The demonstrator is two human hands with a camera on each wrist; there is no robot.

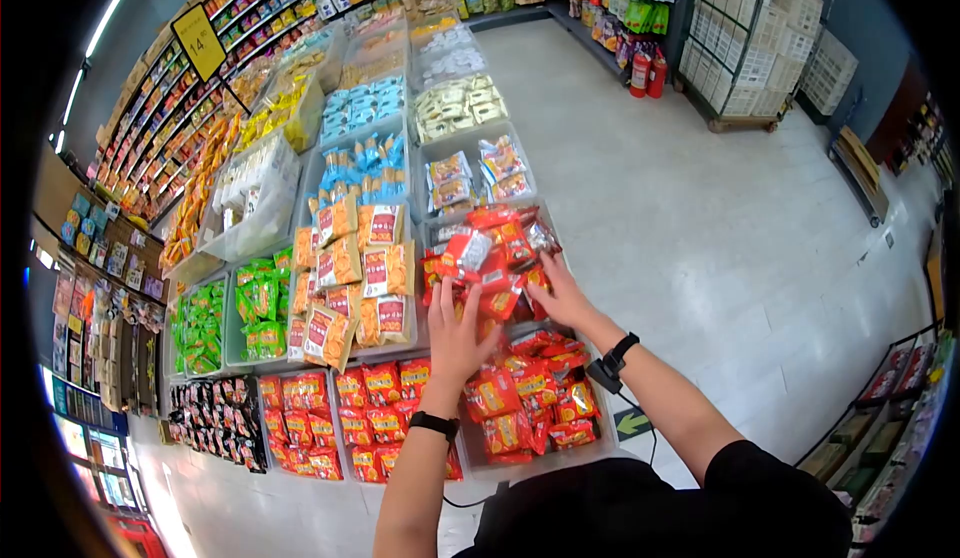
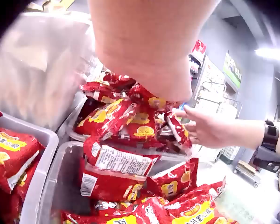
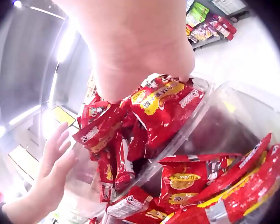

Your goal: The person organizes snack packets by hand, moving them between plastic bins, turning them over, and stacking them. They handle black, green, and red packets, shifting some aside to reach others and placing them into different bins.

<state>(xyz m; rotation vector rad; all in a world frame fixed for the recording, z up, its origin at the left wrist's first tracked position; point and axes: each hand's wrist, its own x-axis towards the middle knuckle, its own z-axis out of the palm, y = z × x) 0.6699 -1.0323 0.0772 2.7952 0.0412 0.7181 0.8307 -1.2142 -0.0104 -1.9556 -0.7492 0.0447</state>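
Observation:
Red snack packets (image 1: pixel 500 248) are heaped in a clear bin, with more red packets (image 1: pixel 530 388) in the bin nearer the body. My left hand (image 1: pixel 460 338) is at the heap's left side, its fingers spread and extended; the right wrist view shows the same hand (image 3: pixel 53 172) beside the packets. On the other side my right hand (image 1: pixel 565 298) touches the heap with spread fingers. In the left wrist view the right hand (image 2: pixel 207 128) is against the packets at the bin's right edge. Several packets (image 2: pixel 116 172) lean over the divider between the two bins.
Tan packets (image 1: pixel 385 268) stand piled left of the heap, green ones (image 1: pixel 262 303) farther left. Bins of blue packets (image 1: pixel 365 168) and white-and-orange packets (image 1: pixel 450 180) lie beyond. Grey floor (image 1: pixel 680 218) runs along the right, with fire extinguishers (image 1: pixel 657 76) and a crate cart (image 1: pixel 735 48) behind.

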